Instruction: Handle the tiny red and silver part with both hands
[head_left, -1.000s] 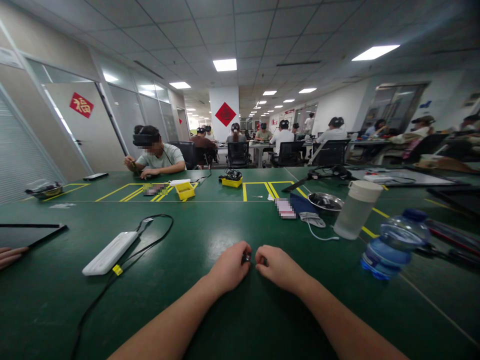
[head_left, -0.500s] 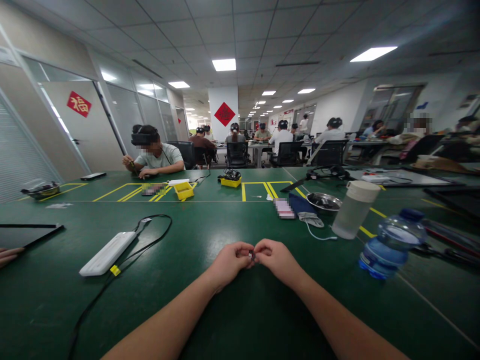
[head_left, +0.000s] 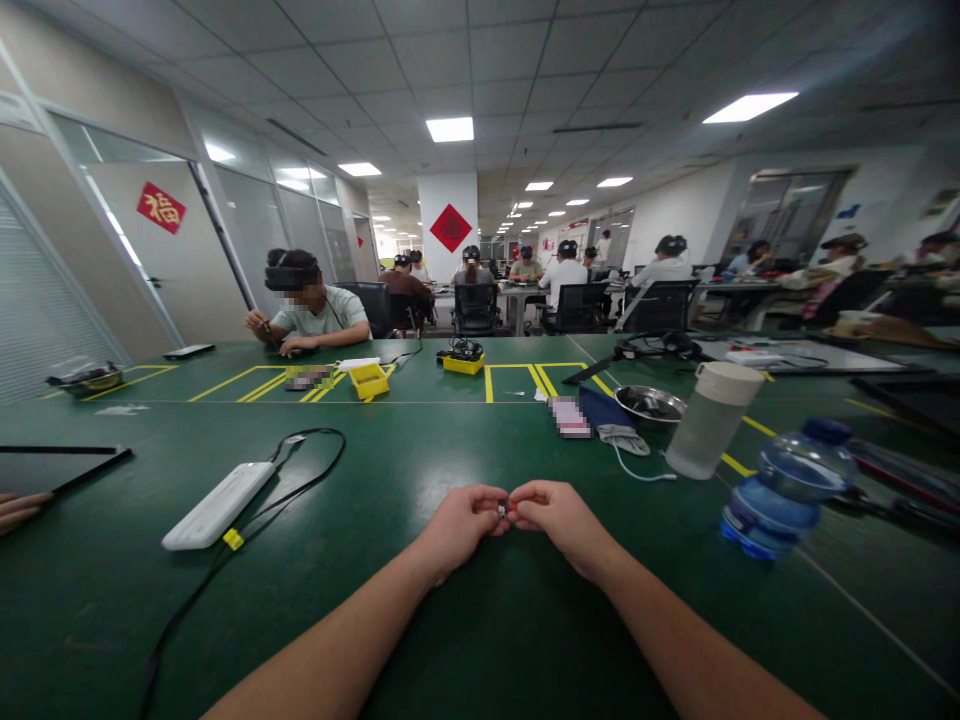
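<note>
My left hand [head_left: 466,522] and my right hand [head_left: 556,517] meet fingertip to fingertip above the green table [head_left: 390,460]. Between them is a tiny dark and whitish piece [head_left: 502,510], too small for me to name. The left thumb and fingers pinch it from one side. My right fingers are pinched close against its other side, where a speck of orange-red shows at the tips. Whether the right hand holds a separate part is hidden by the fingers.
To the left lies a white power bank [head_left: 217,507] with a black cable. At the right stand a frosted bottle [head_left: 711,420] and a blue water bottle [head_left: 784,490]. Beyond are a steel bowl [head_left: 649,401], a yellow tray [head_left: 369,381] and a co-worker [head_left: 322,312].
My right fingertips have shifted slightly, and an orange-red speck now shows at them. The left hand stays almost in place around the small piece.
</note>
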